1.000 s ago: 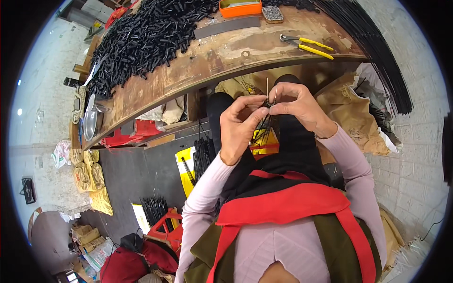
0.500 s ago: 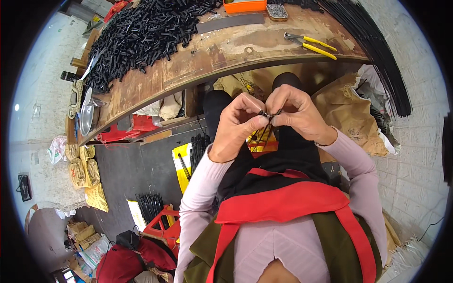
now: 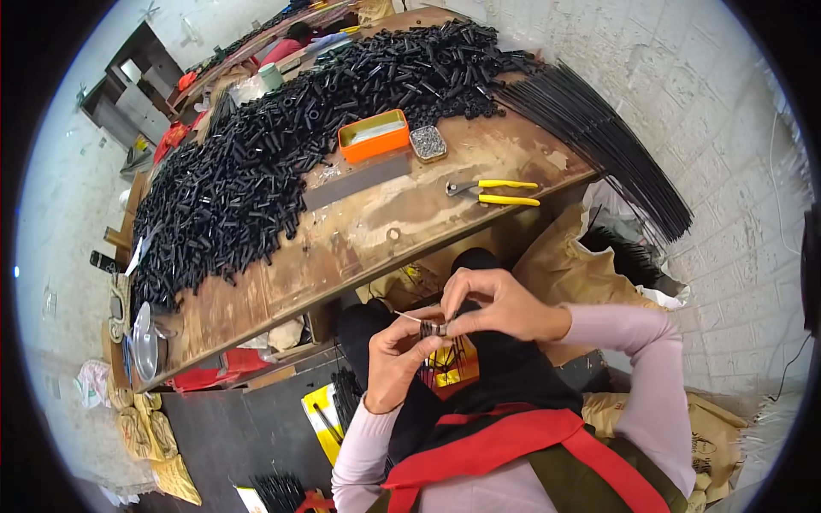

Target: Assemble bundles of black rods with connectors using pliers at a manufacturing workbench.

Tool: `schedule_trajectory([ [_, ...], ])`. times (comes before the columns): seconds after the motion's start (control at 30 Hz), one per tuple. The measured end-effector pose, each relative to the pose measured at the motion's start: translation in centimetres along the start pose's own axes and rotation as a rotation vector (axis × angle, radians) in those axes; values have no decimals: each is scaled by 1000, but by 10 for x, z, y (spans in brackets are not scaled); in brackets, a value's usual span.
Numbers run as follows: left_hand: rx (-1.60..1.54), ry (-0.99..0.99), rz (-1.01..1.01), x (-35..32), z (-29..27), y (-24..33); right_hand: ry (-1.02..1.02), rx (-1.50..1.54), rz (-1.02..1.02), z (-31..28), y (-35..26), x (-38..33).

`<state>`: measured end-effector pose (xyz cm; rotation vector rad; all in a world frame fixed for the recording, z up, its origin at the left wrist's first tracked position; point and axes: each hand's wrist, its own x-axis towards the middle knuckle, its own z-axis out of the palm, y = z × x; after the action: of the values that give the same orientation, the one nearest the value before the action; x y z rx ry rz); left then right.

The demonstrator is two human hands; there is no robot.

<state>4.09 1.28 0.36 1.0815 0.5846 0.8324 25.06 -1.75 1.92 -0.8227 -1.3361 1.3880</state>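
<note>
A small dark piece (image 3: 433, 329) is held between the fingertips of both hands, over the lap (image 3: 515, 368) and below the near edge of the desk (image 3: 342, 229). A thin pale wire (image 3: 406, 316) is seen running out from the piece to the upper left, roughly in line with it, so a long axis is given from upper left down slightly to the right. The wire's free tip is pointed over the left hand (image 3: 398, 359) and away from the right hand (image 3: 499, 306).

Neither hand is nearer, as the piece is touched by both: its left part is pinched between the left thumb and bent fingers, its right end between the right thumb and fingers. No wide gap is left in either grip. Whether the wire is seated inside the piece cannot be told. Yellow-handled pliers (image 3: 510, 201) are left lying on the desk, beyond the right hand.
</note>
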Motion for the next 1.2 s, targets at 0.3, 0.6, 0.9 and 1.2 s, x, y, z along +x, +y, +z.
schedule_trajectory([
  [0.3,30,39,-55,64,-13,-13,446,-1226,-170,-274,21,134],
  [0.6,40,2,-134,67,-21,-28,462,-1591,-364,-318,34,176],
  [0.9,149,-115,-200,66,-15,-30,313,-531,20,-140,-14,102],
  [1.2,16,-224,-37,53,19,6,35,-196,118,-49,-42,29],
])
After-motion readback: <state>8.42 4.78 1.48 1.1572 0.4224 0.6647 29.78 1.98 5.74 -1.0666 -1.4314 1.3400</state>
